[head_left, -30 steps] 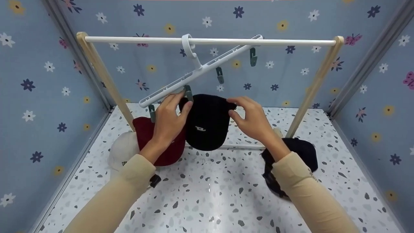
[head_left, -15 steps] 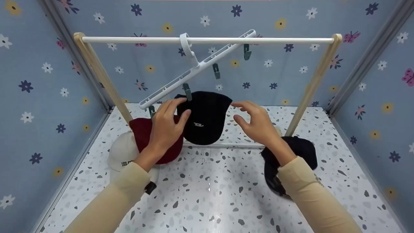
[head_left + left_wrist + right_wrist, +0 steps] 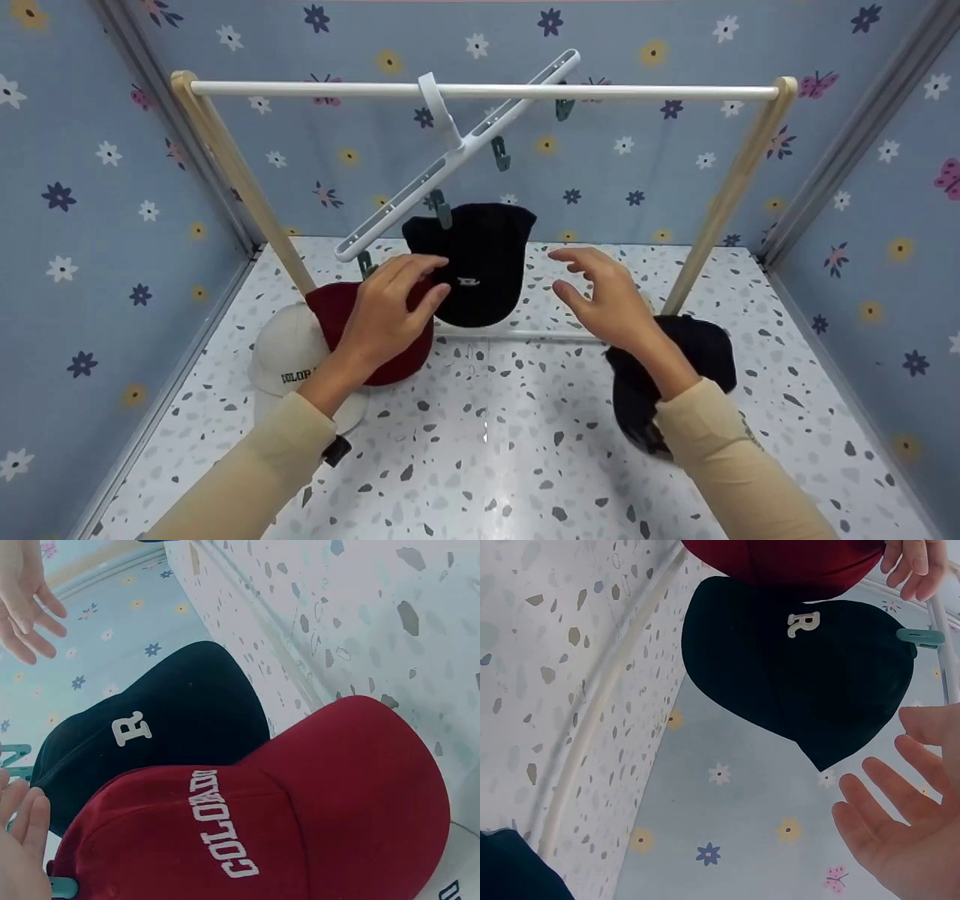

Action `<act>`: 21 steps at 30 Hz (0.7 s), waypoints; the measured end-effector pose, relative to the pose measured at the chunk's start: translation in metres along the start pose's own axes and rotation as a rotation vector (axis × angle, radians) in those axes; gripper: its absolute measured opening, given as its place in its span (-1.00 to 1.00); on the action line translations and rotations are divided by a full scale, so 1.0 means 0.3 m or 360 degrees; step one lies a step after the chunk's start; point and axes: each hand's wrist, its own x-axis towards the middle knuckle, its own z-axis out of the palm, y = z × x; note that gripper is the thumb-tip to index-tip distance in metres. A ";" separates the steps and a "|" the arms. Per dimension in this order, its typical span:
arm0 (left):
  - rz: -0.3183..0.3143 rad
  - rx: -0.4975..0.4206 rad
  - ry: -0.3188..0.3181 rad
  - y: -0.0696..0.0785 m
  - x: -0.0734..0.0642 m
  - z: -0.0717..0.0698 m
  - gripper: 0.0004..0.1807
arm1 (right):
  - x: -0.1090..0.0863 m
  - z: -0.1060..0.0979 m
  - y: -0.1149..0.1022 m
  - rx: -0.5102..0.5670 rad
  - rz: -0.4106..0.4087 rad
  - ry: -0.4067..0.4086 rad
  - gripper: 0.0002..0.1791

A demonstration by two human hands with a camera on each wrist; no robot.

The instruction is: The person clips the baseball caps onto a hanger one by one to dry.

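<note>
A black cap (image 3: 487,247) with a white letter R (image 3: 803,624) hangs from a green clip (image 3: 442,210) on a white hanger (image 3: 463,150), which tilts steeply on the rail. To its left, a red cap (image 3: 367,787) lettered COLORADO hangs from another green clip (image 3: 64,887). My left hand (image 3: 386,311) is in front of the red cap, near the black cap's left side, its fingers loosely bent and holding nothing. Apart from the black cap, on its right, my right hand (image 3: 607,300) hovers with spread, relaxed fingers. Two further clips (image 3: 501,154) on the hanger's upper half hold nothing.
The hanger hooks over a white rail (image 3: 637,91) between wooden posts (image 3: 731,187). A white cap (image 3: 285,349) lies on the speckled floor at left. Another dark cap (image 3: 694,352) lies at right, partly behind my right forearm. Flowered walls enclose the space.
Both hands have let go of the black cap and drawn back, downward and apart. The hanger has swung, its right end rising. The black cap now hangs from its clip alone.
</note>
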 end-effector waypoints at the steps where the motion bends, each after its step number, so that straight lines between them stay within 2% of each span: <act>1: 0.0001 -0.0003 -0.0004 -0.001 -0.005 -0.001 -0.66 | -0.004 0.001 0.001 0.0002 0.0005 -0.0006 -0.55; 9: 0.0007 -0.0004 -0.0028 -0.006 -0.043 -0.010 -0.67 | -0.040 0.015 0.003 0.0051 0.0036 -0.0033 -0.54; 15: 0.0025 0.0005 -0.0012 -0.010 -0.073 -0.035 -0.69 | -0.063 0.035 0.003 0.0083 0.0023 -0.0021 -0.52; 21: -0.0008 0.0008 -0.0004 -0.022 -0.103 -0.060 -0.70 | -0.086 0.047 -0.005 0.0132 0.0066 -0.0045 -0.51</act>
